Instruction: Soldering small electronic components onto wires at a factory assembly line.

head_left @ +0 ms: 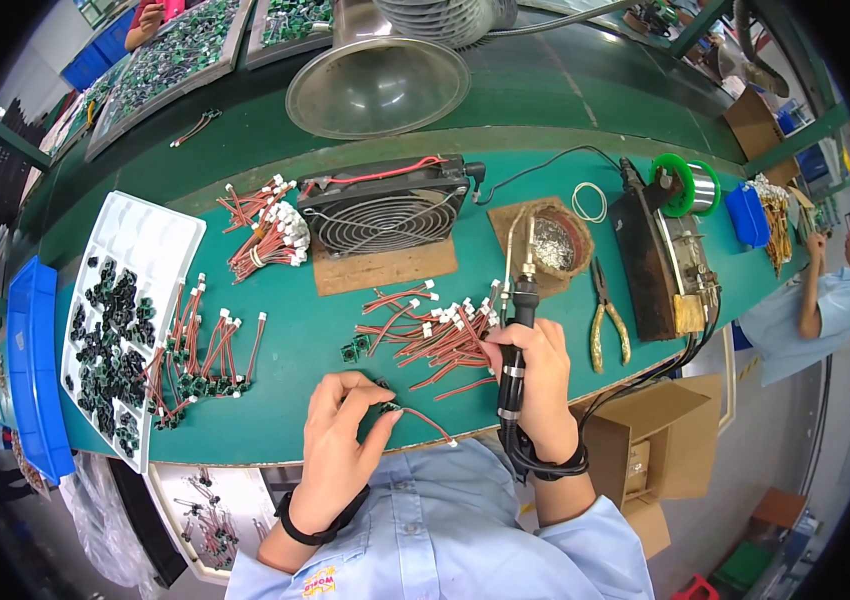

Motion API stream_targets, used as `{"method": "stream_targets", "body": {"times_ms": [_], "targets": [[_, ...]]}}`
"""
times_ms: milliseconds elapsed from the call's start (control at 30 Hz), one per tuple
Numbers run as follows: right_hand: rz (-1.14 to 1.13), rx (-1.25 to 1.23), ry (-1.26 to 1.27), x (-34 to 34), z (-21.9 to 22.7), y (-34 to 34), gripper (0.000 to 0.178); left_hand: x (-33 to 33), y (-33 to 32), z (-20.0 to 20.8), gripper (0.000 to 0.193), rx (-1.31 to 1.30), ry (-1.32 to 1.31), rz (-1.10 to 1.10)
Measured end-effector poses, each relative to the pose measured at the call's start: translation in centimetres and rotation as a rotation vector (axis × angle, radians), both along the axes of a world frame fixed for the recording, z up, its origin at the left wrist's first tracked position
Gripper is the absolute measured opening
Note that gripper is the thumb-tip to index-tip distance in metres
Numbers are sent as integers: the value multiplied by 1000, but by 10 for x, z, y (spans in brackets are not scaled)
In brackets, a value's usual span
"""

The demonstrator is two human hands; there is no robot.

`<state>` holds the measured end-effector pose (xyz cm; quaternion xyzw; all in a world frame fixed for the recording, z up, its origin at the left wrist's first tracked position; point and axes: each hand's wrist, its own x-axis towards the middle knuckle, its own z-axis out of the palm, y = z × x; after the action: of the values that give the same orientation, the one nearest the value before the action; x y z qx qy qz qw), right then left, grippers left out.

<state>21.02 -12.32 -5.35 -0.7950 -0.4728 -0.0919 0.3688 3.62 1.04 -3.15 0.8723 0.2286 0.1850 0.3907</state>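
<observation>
My left hand (333, 432) is closed, pinching a small green circuit board (389, 407) by its edge near the front of the bench. A red wire lead (430, 422) with a white connector trails from beside that board toward the right. In my right hand (547, 392) is a black soldering iron (525, 303), held upright with its metal end pointing away from me. The right fingertips are beside a loose pile of red wire leads (445, 340) with white connectors; whether they touch one I cannot tell. More small green boards (355, 348) lie left of the pile.
A white tray (167, 240) of dark parts, wired boards (210, 383) and a blue bin (33, 370) are left. Behind stand a fan (385, 215) and metal hood (380, 90). Rightward are a solder pot (555, 245), pliers (600, 310), solder spool (687, 188) and a co-worker (825, 310).
</observation>
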Motion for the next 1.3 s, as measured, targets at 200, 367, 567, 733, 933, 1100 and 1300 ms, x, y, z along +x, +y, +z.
{"method": "stream_targets", "body": {"times_ms": [200, 367, 567, 733, 933, 1100, 1300], "targets": [[-54, 427, 282, -11, -2, -2, 37, -10, 5, 6, 23, -131, -66, -5], [70, 535, 666, -27, 20, -5, 42, -12, 7, 12, 24, -268, -180, 117], [231, 464, 799, -50, 50, -7, 42, -10, -3, 20, 23, -543, -277, 92], [342, 385, 882, -58, 53, -6, 39, -12, -3, 30, 25, -574, -244, -12], [265, 267, 797, -63, 56, -3, 38, -1, -2, 35, 21, -1085, -284, -31], [285, 195, 794, -64, 60, 1, 39, 4, 4, 20, 23, -1554, -359, -81], [252, 285, 713, -65, 57, 16, 41, 0, 9, 2, 23, -1808, -376, -203]]}}
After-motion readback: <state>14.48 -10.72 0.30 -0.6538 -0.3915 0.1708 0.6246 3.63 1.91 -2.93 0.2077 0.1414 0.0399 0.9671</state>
